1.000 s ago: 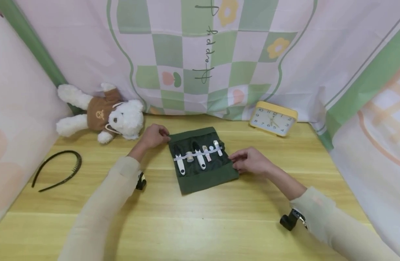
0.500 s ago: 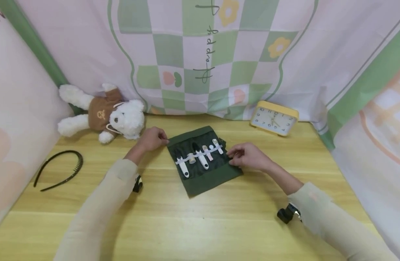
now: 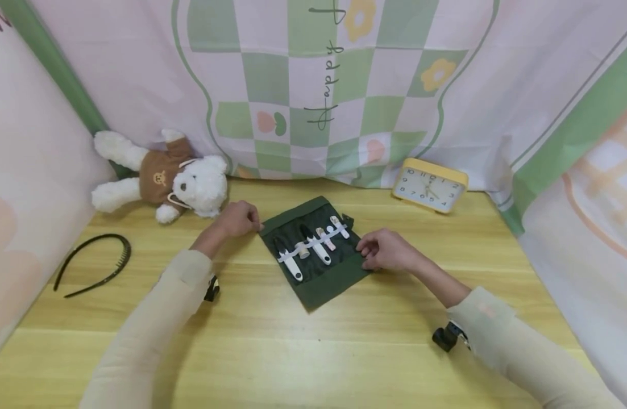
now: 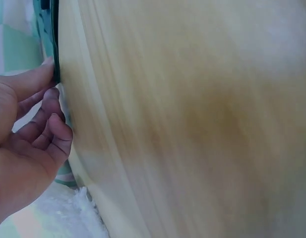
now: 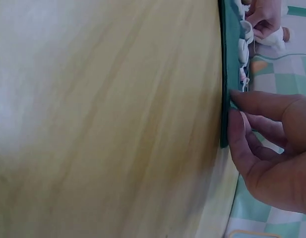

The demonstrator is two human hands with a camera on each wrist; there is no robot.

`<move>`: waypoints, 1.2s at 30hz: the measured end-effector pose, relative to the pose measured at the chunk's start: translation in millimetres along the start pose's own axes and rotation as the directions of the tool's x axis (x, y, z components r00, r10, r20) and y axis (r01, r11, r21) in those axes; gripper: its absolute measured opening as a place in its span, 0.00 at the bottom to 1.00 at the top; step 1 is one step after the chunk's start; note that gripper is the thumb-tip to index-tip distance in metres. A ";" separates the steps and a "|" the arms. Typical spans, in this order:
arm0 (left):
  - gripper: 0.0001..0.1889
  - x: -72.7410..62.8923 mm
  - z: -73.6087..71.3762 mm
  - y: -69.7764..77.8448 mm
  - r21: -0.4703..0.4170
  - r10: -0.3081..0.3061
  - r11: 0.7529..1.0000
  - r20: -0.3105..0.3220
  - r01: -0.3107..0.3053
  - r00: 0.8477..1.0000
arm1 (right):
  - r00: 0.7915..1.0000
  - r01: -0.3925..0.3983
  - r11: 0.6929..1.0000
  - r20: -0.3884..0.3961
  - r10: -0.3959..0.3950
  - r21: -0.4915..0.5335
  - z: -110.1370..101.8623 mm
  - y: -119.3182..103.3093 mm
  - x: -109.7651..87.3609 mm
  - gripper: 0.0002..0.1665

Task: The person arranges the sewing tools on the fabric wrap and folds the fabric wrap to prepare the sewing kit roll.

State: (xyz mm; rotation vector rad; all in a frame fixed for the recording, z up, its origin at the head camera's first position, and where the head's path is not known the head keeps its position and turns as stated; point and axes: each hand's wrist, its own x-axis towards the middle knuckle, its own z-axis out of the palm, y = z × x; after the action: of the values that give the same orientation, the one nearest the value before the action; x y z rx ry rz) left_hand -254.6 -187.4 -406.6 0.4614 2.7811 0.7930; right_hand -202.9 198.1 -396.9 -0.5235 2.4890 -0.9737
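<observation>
Green tool roll lying open on the worktop

We see a dark green fabric roll spread flat and turned at an angle, its white elastic band holding a row of small white and pink tools, handles pointing toward us, both side edges pinched.

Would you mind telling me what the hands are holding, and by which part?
Both hold the green pouch: the left hand pinches its far left corner, the right hand pinches its right edge.

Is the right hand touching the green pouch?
Touching. The right wrist view shows the right hand with its fingertips pinching the edge of the green pouch.
</observation>
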 end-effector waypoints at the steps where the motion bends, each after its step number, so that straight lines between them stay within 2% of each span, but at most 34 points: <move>1: 0.08 -0.2 -0.1 -0.7 -0.008 0.015 1.000 -0.001 -0.015 1.000 | 1.000 0.012 1.000 0.002 -0.012 -0.022 -0.7 1.1 1.4 0.20; 3: 0.09 -0.8 -1.1 -1.4 -0.025 0.045 0.999 0.014 -0.045 0.999 | 0.999 0.038 0.998 0.011 -0.038 -0.054 -3.4 2.8 3.9 0.21; 7: 0.24 -1.4 -1.9 -3.7 -0.053 0.116 0.992 0.067 -0.112 0.991 | 0.997 0.072 0.995 -0.010 -0.072 -0.074 -10.2 7.9 10.9 0.22; 10: 0.28 -2.5 -1.7 -4.9 -0.063 0.161 0.986 0.112 -0.154 0.981 | 0.997 0.069 0.996 -0.036 -0.072 -0.058 -14.8 12.6 16.5 0.25; 16: 0.30 -3.7 -1.8 -6.0 -0.150 0.261 0.961 0.223 -0.232 0.939 | 0.997 0.072 0.997 -0.032 -0.072 -0.016 -21.5 17.9 26.0 0.28; 18: 0.32 -3.2 -1.7 -6.2 -0.164 0.282 0.955 0.254 -0.246 0.925 | 0.997 0.068 0.998 -0.027 -0.068 -0.005 -23.0 18.3 29.4 0.29; 20: 0.34 -3.0 -1.7 -5.6 -0.150 0.282 0.957 0.277 -0.248 0.919 | 0.997 0.066 0.998 -0.030 -0.066 -0.009 -24.0 19.0 32.8 0.29; 24: 0.39 -3.4 -1.3 -2.9 -0.098 0.259 0.966 0.309 -0.241 0.915 | 0.996 0.073 0.996 -0.052 -0.075 -0.051 -23.7 21.7 39.4 0.30; 30: 0.40 -3.1 3.3 -0.4 -0.061 0.276 0.961 0.298 -0.270 0.914 | 0.992 0.100 0.992 -0.076 -0.105 -0.076 -24.7 26.2 46.4 0.30; 32: 0.41 -3.2 4.6 -0.2 -0.026 0.268 0.962 0.294 -0.273 0.917 | 0.991 0.104 0.992 -0.080 -0.110 -0.075 -26.1 26.7 47.8 0.30; 36: 0.42 -4.4 5.4 2.2 0.084 0.222 0.963 0.280 -0.255 0.934 | 0.988 0.118 0.989 -0.087 -0.126 -0.094 -28.1 25.4 49.8 0.31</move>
State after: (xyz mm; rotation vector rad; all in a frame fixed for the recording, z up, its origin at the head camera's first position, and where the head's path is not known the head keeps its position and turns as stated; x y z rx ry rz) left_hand -248.4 -184.6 -409.4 0.8748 2.5561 0.5610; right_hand -263.8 206.8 -407.8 -0.6805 2.6186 -0.9570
